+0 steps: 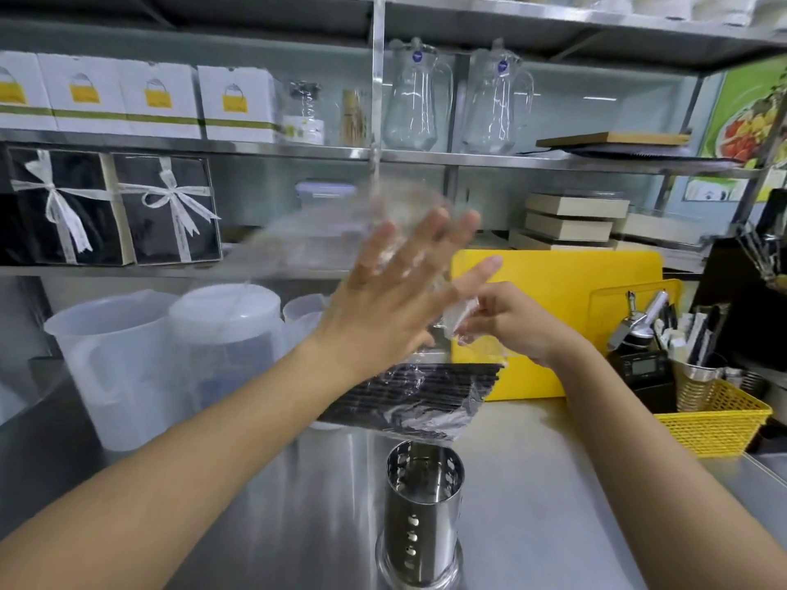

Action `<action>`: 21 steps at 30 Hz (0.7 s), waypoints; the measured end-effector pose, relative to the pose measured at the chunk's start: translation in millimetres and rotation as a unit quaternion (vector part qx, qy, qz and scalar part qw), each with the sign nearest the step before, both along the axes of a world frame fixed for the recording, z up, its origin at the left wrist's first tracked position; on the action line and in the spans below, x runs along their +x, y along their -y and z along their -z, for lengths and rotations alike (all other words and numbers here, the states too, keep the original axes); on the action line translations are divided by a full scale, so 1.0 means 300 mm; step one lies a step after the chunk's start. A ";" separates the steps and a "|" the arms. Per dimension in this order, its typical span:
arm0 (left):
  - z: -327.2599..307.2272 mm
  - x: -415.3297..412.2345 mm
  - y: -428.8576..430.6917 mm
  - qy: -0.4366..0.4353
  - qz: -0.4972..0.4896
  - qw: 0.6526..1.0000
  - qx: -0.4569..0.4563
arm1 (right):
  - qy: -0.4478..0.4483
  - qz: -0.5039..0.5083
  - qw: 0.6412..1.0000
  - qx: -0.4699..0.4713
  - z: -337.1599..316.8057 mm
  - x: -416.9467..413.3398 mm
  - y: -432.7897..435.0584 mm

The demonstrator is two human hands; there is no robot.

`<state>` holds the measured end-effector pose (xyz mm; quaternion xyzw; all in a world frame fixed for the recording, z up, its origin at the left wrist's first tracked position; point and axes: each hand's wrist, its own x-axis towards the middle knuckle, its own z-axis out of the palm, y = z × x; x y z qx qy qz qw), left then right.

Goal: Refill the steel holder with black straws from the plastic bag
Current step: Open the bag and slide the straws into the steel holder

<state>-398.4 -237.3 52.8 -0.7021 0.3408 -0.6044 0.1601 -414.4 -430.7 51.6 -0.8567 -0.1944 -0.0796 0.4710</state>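
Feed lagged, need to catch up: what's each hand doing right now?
Left hand: open, fingers spread flat against the blurred upper part of the plastic bag.
Right hand: closed, pinching the bag's clear plastic, black straws inside.

- Below the right hand's (506, 323) pinch on the plastic bag (409, 249), the black straws (421, 389) hang just over the steel holder (421, 513) — blocking its open mouth.
- Right of the pinch, a yellow board (553, 291) stands close.
- Left, plastic jugs (127, 355) crowd the counter (298, 504).
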 end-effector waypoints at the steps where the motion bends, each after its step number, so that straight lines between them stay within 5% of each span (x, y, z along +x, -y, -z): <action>1: 0.012 0.003 0.009 0.010 -0.047 0.998 0.036 | 0.002 -0.005 1.000 -0.006 0.000 -0.004 -0.007; 4: 0.008 0.015 0.017 -0.037 -0.136 0.987 0.077 | 0.009 -0.006 1.000 -0.008 0.007 -0.005 -0.014; 6: -0.009 0.021 0.019 -0.096 -0.053 0.992 0.067 | 0.003 -0.001 1.000 0.006 0.012 -0.004 -0.012; 11: -0.036 0.056 0.013 -0.417 -0.039 0.908 0.004 | -0.008 0.015 0.996 0.087 0.031 -0.009 0.011; 15: -0.047 0.099 -0.015 -0.480 -0.005 0.875 -0.055 | -0.067 -0.032 0.985 0.157 0.084 -0.010 0.068; 21: -0.048 0.112 -0.007 -0.491 0.030 0.865 -0.096 | -0.030 0.122 0.947 0.296 0.173 0.018 0.011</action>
